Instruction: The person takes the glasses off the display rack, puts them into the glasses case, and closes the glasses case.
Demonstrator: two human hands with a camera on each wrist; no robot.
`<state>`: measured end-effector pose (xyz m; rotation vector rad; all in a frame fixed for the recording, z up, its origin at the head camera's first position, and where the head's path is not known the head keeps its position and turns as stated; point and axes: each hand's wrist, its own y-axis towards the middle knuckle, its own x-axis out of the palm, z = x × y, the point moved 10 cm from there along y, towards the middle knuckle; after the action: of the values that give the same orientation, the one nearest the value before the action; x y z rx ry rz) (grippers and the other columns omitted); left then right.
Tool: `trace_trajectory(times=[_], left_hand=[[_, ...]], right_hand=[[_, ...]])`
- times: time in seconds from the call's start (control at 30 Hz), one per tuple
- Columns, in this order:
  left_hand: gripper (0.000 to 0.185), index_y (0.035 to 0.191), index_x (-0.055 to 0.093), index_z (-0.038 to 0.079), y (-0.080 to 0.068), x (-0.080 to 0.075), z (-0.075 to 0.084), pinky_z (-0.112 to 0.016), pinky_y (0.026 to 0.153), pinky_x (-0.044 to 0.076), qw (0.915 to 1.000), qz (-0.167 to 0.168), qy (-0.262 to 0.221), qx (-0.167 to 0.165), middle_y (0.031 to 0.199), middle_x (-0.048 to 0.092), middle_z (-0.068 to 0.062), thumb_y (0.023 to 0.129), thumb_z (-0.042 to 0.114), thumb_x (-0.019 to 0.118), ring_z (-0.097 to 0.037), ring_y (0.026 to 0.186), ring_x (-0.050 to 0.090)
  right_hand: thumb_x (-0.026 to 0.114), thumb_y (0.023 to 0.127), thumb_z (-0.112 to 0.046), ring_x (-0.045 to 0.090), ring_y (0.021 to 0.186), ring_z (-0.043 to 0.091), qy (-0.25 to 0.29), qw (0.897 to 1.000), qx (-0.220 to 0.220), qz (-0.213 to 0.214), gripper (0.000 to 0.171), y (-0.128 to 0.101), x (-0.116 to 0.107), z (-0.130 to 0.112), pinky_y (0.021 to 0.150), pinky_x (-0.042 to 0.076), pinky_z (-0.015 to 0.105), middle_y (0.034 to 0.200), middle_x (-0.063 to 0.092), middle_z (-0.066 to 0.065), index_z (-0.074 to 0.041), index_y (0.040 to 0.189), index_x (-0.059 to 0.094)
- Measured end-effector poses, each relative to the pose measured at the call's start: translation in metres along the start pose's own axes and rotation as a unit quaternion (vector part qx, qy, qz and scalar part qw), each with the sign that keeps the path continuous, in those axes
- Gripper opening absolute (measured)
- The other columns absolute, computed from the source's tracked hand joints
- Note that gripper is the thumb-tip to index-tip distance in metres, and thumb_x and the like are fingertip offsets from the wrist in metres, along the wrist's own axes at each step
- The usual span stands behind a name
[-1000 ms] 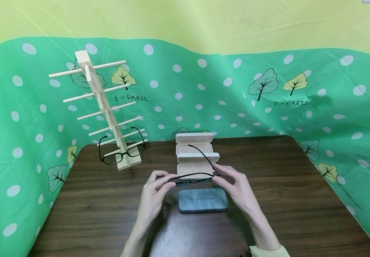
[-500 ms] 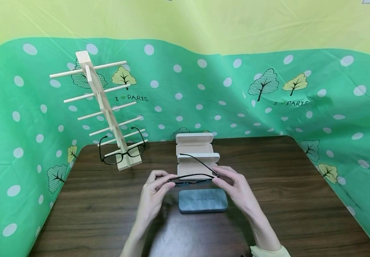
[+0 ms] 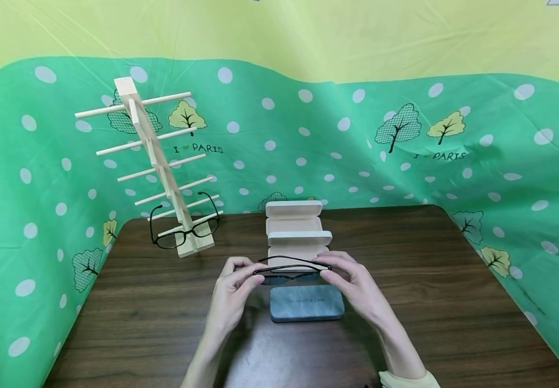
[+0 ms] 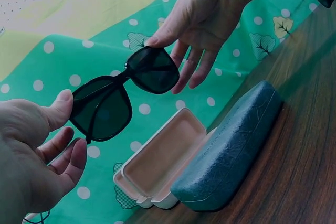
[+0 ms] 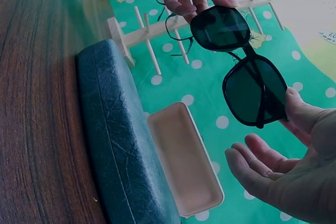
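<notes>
Black sunglasses with dark lenses hang in the air over the table, held at both ends. My left hand pinches the left corner of the frame, and my right hand pinches the right corner. Both temple arms lie folded behind the lenses. Just below the sunglasses a closed grey-blue case lies on the table. Behind it stands an open beige case and another beige case behind that.
A wooden rack with several dowels stands at the back left of the dark wooden table, with black clear-lens glasses on its lowest rung. Green dotted cloth surrounds the table.
The right temple arm, sticking up and back a second ago, has swung down and folded flat behind the lenses. Both hands stay in place.
</notes>
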<state>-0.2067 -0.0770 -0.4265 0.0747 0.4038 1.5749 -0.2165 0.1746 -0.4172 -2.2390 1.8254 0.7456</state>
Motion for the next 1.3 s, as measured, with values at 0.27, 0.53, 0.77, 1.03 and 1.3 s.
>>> trace_trajectory(times=[0.27, 0.53, 0.77, 1.03, 1.3], left_hand=[[0.018, 0.108, 0.081, 0.015, 0.000, -0.001, -0.003, -0.017, 0.077, 0.048, 0.9998, 0.005, -0.003, -0.018, 0.109, 0.060, -0.003, 0.090, 0.014, 0.077, -0.006, 0.094, 0.056], [0.019, 0.106, 0.082, 0.014, -0.001, -0.001, -0.005, -0.016, 0.076, 0.048, 0.9993, 0.013, -0.014, -0.031, 0.109, 0.060, -0.004, 0.088, 0.013, 0.080, -0.006, 0.095, 0.056], [0.018, 0.104, 0.082, 0.009, -0.001, -0.001, -0.007, -0.014, 0.075, 0.049, 0.9982, 0.017, -0.040, -0.042, 0.109, 0.060, -0.007, 0.087, 0.009, 0.081, -0.005, 0.092, 0.058], [0.018, 0.104, 0.081, 0.006, 0.003, 0.002, -0.014, -0.014, 0.079, 0.053, 0.9962, 0.008, -0.065, -0.058, 0.111, 0.059, -0.010, 0.086, 0.007, 0.081, -0.007, 0.097, 0.060], [0.017, 0.101, 0.083, 0.010, 0.014, 0.005, -0.022, -0.016, 0.081, 0.052, 0.9962, -0.002, -0.038, -0.078, 0.113, 0.061, -0.008, 0.084, 0.011, 0.085, -0.010, 0.102, 0.058]], right_hand=[[0.063, 0.103, -0.019, 0.052, 0.129, 0.003, -0.007, 1.000, -0.003, -0.010, 0.026, -0.001, 0.001, -0.001, 0.097, 0.052, 0.025, 0.139, 0.062, 0.010, -0.015, 0.127, 0.071], [0.062, 0.103, -0.019, 0.053, 0.130, 0.009, -0.013, 1.000, -0.009, -0.008, 0.025, -0.002, 0.000, -0.001, 0.098, 0.051, 0.024, 0.139, 0.062, 0.012, -0.016, 0.126, 0.071], [0.063, 0.103, -0.019, 0.053, 0.130, 0.011, -0.014, 1.000, -0.008, -0.013, 0.024, -0.002, -0.001, -0.001, 0.098, 0.051, 0.023, 0.140, 0.061, 0.010, -0.017, 0.126, 0.071], [0.064, 0.102, -0.020, 0.053, 0.129, 0.007, -0.023, 1.000, -0.002, -0.016, 0.023, 0.000, -0.003, 0.004, 0.099, 0.050, 0.023, 0.139, 0.062, 0.013, -0.017, 0.123, 0.073], [0.068, 0.100, -0.021, 0.057, 0.130, 0.025, -0.056, 0.998, 0.003, -0.007, 0.024, 0.007, -0.009, 0.009, 0.104, 0.046, 0.027, 0.136, 0.065, 0.010, -0.016, 0.123, 0.074]])
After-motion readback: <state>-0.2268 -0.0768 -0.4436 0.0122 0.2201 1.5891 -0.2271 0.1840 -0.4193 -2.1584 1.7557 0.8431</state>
